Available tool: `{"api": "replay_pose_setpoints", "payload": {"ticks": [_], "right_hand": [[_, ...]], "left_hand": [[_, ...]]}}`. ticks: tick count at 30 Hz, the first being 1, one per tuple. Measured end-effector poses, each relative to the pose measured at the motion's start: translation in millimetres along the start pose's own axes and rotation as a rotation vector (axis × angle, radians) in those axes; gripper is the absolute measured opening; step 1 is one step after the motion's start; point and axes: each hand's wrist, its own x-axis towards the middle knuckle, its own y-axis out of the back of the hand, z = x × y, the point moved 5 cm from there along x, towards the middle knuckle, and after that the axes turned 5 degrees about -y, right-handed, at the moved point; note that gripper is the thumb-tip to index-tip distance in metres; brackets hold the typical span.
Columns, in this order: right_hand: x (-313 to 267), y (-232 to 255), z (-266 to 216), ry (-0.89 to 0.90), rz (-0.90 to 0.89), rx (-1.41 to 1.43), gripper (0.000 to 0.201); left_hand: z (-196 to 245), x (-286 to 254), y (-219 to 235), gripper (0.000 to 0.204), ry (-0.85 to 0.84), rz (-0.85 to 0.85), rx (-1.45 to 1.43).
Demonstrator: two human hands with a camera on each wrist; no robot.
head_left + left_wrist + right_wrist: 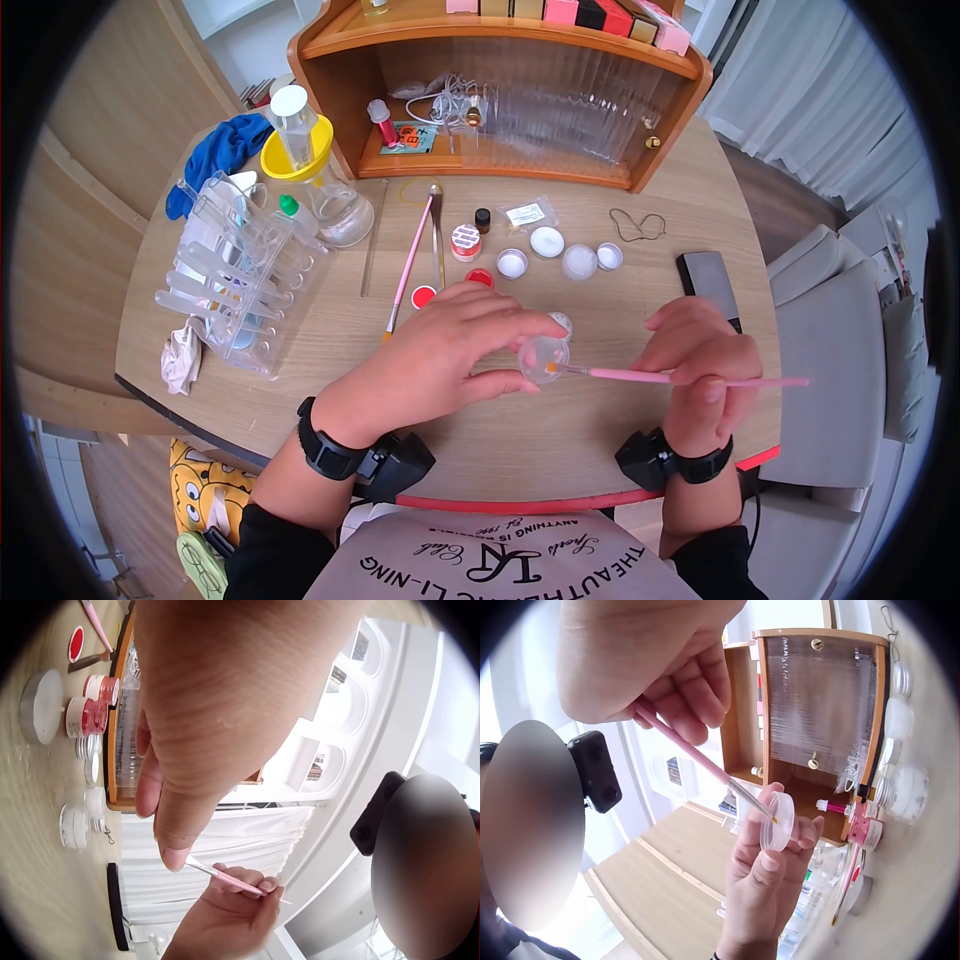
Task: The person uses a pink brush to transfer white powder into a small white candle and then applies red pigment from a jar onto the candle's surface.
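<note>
My left hand point(440, 345) pinches a small clear round plastic lid point(543, 362) between thumb and fingers, raised over the table. In the right wrist view the shallow lid point(783, 825) is tilted with its rim upright. My right hand point(700, 365) grips a thin paintbrush point(640, 375) by its pink handle. The brush's orange-tinted bristles point(553, 368) meet the inner face of the lid. Just behind the lid, partly covered, stands a small clear jar point(562, 323). In the left wrist view, the left hand point(217, 727) hides the lid.
Behind the hands stand a labelled red jar point(466, 242), a dark little bottle point(483, 220) and several white-filled pots point(547, 242). A second pink brush point(410, 265) lies left. Further left are a test tube rack point(265, 330) and a flask point(345, 215). A wooden cabinet point(330, 110) backs the table.
</note>
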Motion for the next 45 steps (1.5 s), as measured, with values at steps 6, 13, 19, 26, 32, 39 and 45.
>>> {"api": "replay_pose_setpoints", "payload": {"ticks": [6, 13, 19, 26, 32, 39, 45], "right_hand": [[0, 3, 0, -0.009, 0.037, 0.010, 0.030], [2, 2, -1, 0.005, 0.005, -0.006, 0.031], [1, 2, 0, -0.024, 0.002, -0.025, 0.034], [0, -4, -1, -0.018, -0.032, 0.038, 0.034], [1, -5, 1, -0.035, -0.039, 0.042, 0.033], [-1, -6, 2, -0.055, -0.044, 0.090, 0.031], [-1, -1, 2, -0.087, 0.056, 0.107, 0.031]], "left_hand": [[-1, 0, 0, 0.045, -0.007, 0.003, 0.008], [-1, 0, -1, 0.044, 0.001, -0.008, 0.008], [0, 0, -1, 0.044, -0.007, 0.000, 0.003], [2, 0, 0, 0.045, -0.017, 0.012, -0.015], [1, 0, -1, 0.046, -0.018, 0.009, -0.002], [1, 0, -1, 0.045, -0.016, 0.010, -0.005], [1, 0, 0, 0.045, -0.023, 0.016, 0.000]]}}
